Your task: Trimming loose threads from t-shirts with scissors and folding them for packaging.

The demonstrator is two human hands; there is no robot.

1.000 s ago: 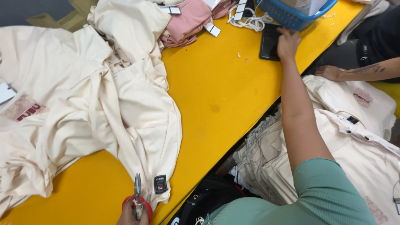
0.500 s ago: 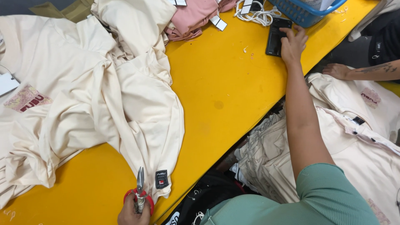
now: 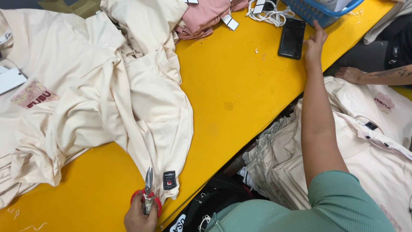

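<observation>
Head camera, looking straight down on a bright yellow bench (image 3: 240, 99) that runs diagonally from 7 o'clock to 1 o'clock.

At 6 o'clock, the left hand (image 3: 139, 217) has its grip pressed together around red-handled thread snips (image 3: 147, 195), blades pointing up toward 12 o'clock. The tips sit just beside the hem of a cream garment (image 3: 107, 99) and its small black woven label (image 3: 169, 179). That garment lies crumpled and spread across the bench from 9 to 11 o'clock.

At 1 o'clock, the right hand (image 3: 314, 43) is stretched far out, fingers loosely spread, fingertips touching the bench just beside a black phone (image 3: 292, 38) lying flat. It holds nothing. Just above it is a blue plastic basket (image 3: 317, 13), with a tangle of white cord (image 3: 268, 15) to its left.

Risk, as a judgement: attention is toward the phone while pointed blades rest by the fabric, so a slip could nick the hem or label; the long reach could also nudge the phone.

A folded pink garment (image 3: 201, 19) lies at 12 o'clock. Loose thread scraps dot the bench. Beyond its edge, at 4 o'clock, is a stack of folded cream garments (image 3: 279, 163). At 3 o'clock another person's forearm (image 3: 377, 76) rests over more cream clothing.
</observation>
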